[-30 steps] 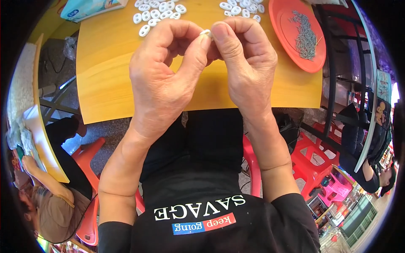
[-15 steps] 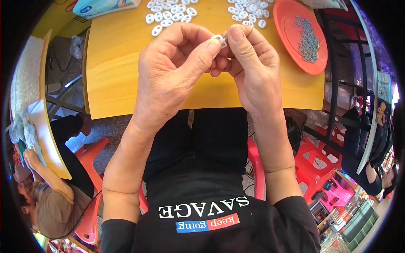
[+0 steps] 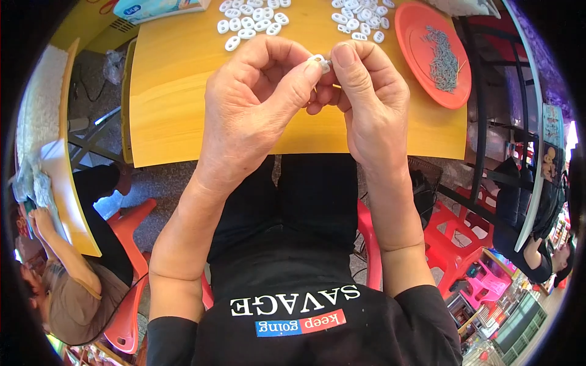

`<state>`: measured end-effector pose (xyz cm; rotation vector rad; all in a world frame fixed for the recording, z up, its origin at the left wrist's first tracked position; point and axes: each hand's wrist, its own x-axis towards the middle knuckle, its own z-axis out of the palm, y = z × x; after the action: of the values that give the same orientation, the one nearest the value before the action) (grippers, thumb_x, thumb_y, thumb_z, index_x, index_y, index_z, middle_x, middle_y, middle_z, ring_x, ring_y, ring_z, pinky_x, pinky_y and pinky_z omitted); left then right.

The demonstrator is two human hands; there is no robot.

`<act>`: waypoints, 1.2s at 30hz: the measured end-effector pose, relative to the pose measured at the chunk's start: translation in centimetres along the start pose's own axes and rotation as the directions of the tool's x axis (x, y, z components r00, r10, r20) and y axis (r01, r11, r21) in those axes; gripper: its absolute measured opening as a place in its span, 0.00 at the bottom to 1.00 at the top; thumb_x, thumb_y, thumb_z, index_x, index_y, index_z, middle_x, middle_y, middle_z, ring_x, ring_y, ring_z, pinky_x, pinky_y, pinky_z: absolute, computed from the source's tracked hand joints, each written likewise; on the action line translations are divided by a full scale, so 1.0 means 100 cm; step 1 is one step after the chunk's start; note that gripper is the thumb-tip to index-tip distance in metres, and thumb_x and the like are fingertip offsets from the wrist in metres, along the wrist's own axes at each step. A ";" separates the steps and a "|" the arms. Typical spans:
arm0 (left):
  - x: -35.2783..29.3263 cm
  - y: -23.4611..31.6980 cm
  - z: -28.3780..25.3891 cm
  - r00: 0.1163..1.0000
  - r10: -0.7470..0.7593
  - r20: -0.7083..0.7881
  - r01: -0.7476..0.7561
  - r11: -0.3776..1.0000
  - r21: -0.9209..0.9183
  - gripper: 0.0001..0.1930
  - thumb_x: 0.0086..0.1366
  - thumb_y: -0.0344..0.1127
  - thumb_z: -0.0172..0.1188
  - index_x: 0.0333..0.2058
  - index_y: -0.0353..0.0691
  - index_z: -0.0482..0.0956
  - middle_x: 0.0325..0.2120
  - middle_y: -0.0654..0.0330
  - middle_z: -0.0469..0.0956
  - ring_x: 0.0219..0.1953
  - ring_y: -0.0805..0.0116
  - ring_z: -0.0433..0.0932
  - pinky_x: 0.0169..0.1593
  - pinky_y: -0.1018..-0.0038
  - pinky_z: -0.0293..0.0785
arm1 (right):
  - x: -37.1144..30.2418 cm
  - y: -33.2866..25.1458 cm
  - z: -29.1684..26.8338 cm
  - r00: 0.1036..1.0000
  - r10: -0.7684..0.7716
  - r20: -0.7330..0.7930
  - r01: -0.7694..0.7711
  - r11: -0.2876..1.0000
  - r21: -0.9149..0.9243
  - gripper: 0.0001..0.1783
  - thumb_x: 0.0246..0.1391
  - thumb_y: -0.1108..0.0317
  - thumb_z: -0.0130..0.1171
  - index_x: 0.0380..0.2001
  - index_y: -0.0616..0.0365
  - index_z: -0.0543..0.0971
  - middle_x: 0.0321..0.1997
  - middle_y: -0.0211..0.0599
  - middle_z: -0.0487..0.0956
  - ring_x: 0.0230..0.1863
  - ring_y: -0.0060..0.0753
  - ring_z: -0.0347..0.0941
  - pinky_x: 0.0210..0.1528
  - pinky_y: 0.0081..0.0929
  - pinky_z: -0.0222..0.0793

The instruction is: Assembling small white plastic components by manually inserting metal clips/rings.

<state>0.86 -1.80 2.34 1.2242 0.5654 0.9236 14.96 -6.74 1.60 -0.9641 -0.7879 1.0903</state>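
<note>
Above the yellow table, my left hand (image 3: 253,113) pinches a small white plastic cord lock (image 3: 320,61) with holes between thumb and forefinger. My right hand (image 3: 375,100) meets it from the right, thumb and fingers closed on a tiny grey spring (image 3: 329,63) at the lock's side. Fingers cover most of the spring, so how deep it sits cannot be seen. Beyond my hands lie two groups of similar white two-holed pieces, one left (image 3: 253,19) and one right (image 3: 365,17). A red plate (image 3: 408,43) at the right carries a heap of small grey springs (image 3: 444,61).
A yellow wooden table (image 3: 177,110) spans the space before me, with a blue and white package (image 3: 162,8) at its far left. Thin wooden sticks (image 3: 462,64) lie on the plate. Another person (image 3: 79,299) sits at the left; red stools (image 3: 455,241) stand at the right.
Both hands have shifted slightly right and down in the picture, still holding the cord lock between them. The view has moved a little with the table. A sliver of grey shows at the lock's side.
</note>
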 end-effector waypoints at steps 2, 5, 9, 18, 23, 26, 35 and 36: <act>-0.002 -0.001 -0.001 1.000 0.020 -0.003 -0.020 0.999 0.027 0.08 0.68 0.30 0.58 0.41 0.32 0.75 0.31 0.61 0.78 0.32 0.75 0.76 0.39 0.80 0.73 | 0.000 0.000 0.002 0.999 -0.040 0.001 0.040 0.998 -0.043 0.12 0.64 0.64 0.56 0.36 0.64 0.75 0.26 0.31 0.77 0.24 0.20 0.74 0.28 0.20 0.76; -0.003 0.000 -0.001 0.999 0.053 -0.012 -0.051 0.995 0.088 0.08 0.68 0.30 0.58 0.41 0.32 0.74 0.30 0.61 0.77 0.32 0.76 0.76 0.38 0.80 0.73 | 0.000 -0.002 0.004 0.994 -0.105 -0.008 0.103 0.987 -0.121 0.11 0.64 0.65 0.56 0.36 0.65 0.75 0.25 0.31 0.77 0.24 0.19 0.74 0.28 0.19 0.76; -0.003 0.005 0.000 0.999 0.039 -0.021 -0.037 0.994 0.103 0.08 0.68 0.29 0.58 0.41 0.32 0.74 0.30 0.61 0.77 0.32 0.76 0.76 0.38 0.80 0.73 | 0.000 -0.005 0.006 0.996 -0.084 -0.008 0.083 0.992 -0.094 0.11 0.64 0.65 0.56 0.36 0.65 0.74 0.25 0.31 0.77 0.24 0.18 0.74 0.28 0.19 0.76; -0.005 0.006 0.004 0.997 0.068 -0.045 -0.062 0.989 0.134 0.07 0.67 0.28 0.58 0.41 0.32 0.74 0.30 0.61 0.77 0.31 0.77 0.76 0.38 0.79 0.75 | -0.002 -0.006 0.009 0.994 -0.102 -0.029 0.099 0.991 -0.095 0.11 0.64 0.66 0.56 0.35 0.65 0.74 0.25 0.31 0.77 0.24 0.18 0.74 0.28 0.18 0.75; -0.005 0.007 0.004 0.997 0.062 -0.044 -0.056 0.990 0.129 0.07 0.67 0.28 0.58 0.41 0.32 0.74 0.30 0.61 0.77 0.31 0.77 0.76 0.38 0.80 0.75 | -0.003 -0.006 0.010 0.992 -0.126 -0.018 0.123 0.986 -0.110 0.11 0.64 0.66 0.56 0.35 0.65 0.74 0.25 0.31 0.76 0.24 0.18 0.74 0.28 0.17 0.75; -0.005 0.006 0.005 0.996 0.076 -0.056 -0.067 0.987 0.149 0.07 0.67 0.28 0.58 0.41 0.31 0.74 0.30 0.62 0.77 0.32 0.78 0.77 0.38 0.80 0.75 | -0.003 -0.005 0.012 0.988 -0.154 -0.029 0.148 0.978 -0.147 0.10 0.64 0.67 0.57 0.35 0.65 0.74 0.25 0.31 0.76 0.24 0.18 0.74 0.28 0.17 0.74; -0.004 -0.008 0.013 0.972 0.166 -0.163 -0.133 0.971 0.200 0.06 0.64 0.26 0.61 0.36 0.31 0.74 0.28 0.62 0.79 0.31 0.76 0.80 0.37 0.80 0.78 | -0.002 0.009 0.019 0.962 -0.250 -0.107 0.221 0.948 -0.231 0.09 0.63 0.68 0.57 0.33 0.64 0.74 0.26 0.30 0.77 0.25 0.16 0.74 0.27 0.15 0.72; -0.003 -0.010 0.013 0.970 0.163 -0.180 -0.127 0.972 0.196 0.06 0.65 0.26 0.61 0.36 0.31 0.74 0.28 0.62 0.79 0.31 0.76 0.80 0.36 0.80 0.78 | -0.002 0.012 0.018 0.960 -0.245 -0.136 0.212 0.952 -0.221 0.10 0.64 0.68 0.57 0.33 0.64 0.74 0.26 0.30 0.77 0.25 0.17 0.74 0.26 0.15 0.72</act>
<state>2.05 -2.81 1.74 1.3628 0.7367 1.1440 12.86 -6.26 1.23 -1.0894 -0.8660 0.7295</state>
